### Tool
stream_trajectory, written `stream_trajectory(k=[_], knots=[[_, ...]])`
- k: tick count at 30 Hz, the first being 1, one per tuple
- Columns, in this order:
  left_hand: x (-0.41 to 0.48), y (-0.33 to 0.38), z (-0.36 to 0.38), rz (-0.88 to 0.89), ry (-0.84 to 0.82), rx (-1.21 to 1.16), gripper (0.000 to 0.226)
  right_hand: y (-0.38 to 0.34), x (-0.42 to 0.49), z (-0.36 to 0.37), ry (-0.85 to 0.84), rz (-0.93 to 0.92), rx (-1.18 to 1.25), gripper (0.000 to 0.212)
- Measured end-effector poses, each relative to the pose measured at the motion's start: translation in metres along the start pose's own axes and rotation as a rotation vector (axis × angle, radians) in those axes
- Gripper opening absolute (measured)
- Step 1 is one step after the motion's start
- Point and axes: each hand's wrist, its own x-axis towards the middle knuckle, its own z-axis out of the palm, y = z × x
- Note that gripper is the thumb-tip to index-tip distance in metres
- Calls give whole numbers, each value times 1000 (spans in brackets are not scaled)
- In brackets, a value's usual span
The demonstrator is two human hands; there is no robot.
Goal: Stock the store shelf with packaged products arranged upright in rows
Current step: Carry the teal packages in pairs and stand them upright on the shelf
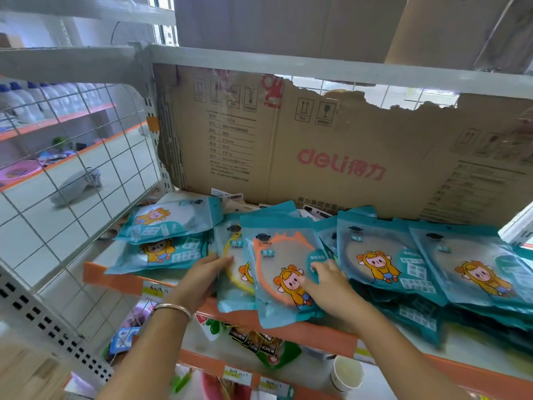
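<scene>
Left hand [206, 274]: fingers fairly straight against the left edge of the yellow pack [232, 272], no closed grip that I can see; looks like it's squaring that pack into line. Right hand [327, 284]: flat, fingers spread on the face of the orange pack [284, 272], pressing rather than pinching, likely to stop it sliding forward. Hands are apart, with the orange pack's face between them. The orange pack sits at frame centre, tilted back on the packs behind it, its bottom edge hanging over the shelf lip [115, 280]. The yellow pack is tucked behind it on the left. Right of centre, the right row [383, 264] overlaps like shingles, leaning back, not truly upright. Left of centre, the flat stack [168, 222] is two packs lying sideways, so that part isn't done. The cardboard [331, 157] fills the upper middle behind everything; my guess is it's a backstop, since the wire grid [86, 168] at left is open. Overall I'd call it mid-task. Risk: the overhanging packs tip off the lip once the pressing hand lets go.
</scene>
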Motion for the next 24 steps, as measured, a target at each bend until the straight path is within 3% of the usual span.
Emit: stream_trajectory(k=[3,8,10,13,17,21,24], knots=[[-6,-2,-16,-34,-78,-129,26,-6,8,-5,-14,78,-37,76],[-16,-10,-34,29,-41,-147,25,-5,20,-7,36,119,101,98],[-19,-11,-40,33,-35,-101,25,-3,21,-7,43,136,143,86],[-21,-9,-48,5,-17,-47,18,-3,18,-8,-15,122,232,49],[-20,-7,-50,-40,-17,-30,23,-5,18,-6,-37,93,188,30],[-25,-20,-45,-68,-61,-8,20,-10,16,-4,-140,109,190,52],[-29,-25,-45,-105,-45,-55,18,-9,14,-4,-201,115,317,48]])
